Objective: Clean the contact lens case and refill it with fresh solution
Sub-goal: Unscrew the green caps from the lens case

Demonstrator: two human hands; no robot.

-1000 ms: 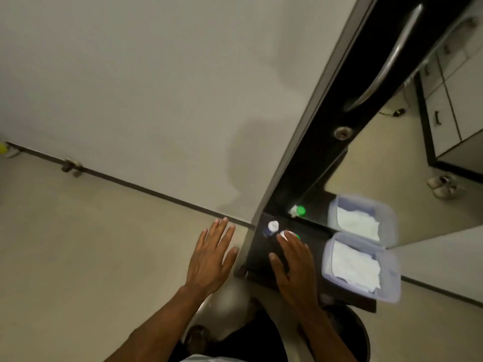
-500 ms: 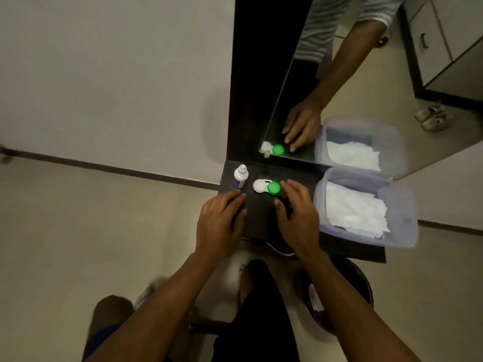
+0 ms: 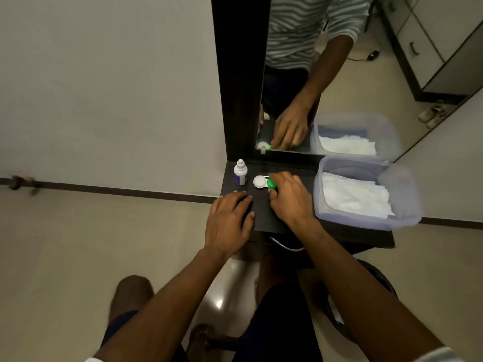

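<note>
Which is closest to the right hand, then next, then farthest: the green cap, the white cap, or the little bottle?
From the right hand, seen by the head camera:
1. Green cap: the fingers are curled round it.
2. White cap: just left of the green one, on the same lens case.
3. Little bottle: farthest, standing at the shelf's left back corner.

A single head-worn camera looked steeply down and forward, close over a dark counter, with a mirror and the floor also in frame.
</note>
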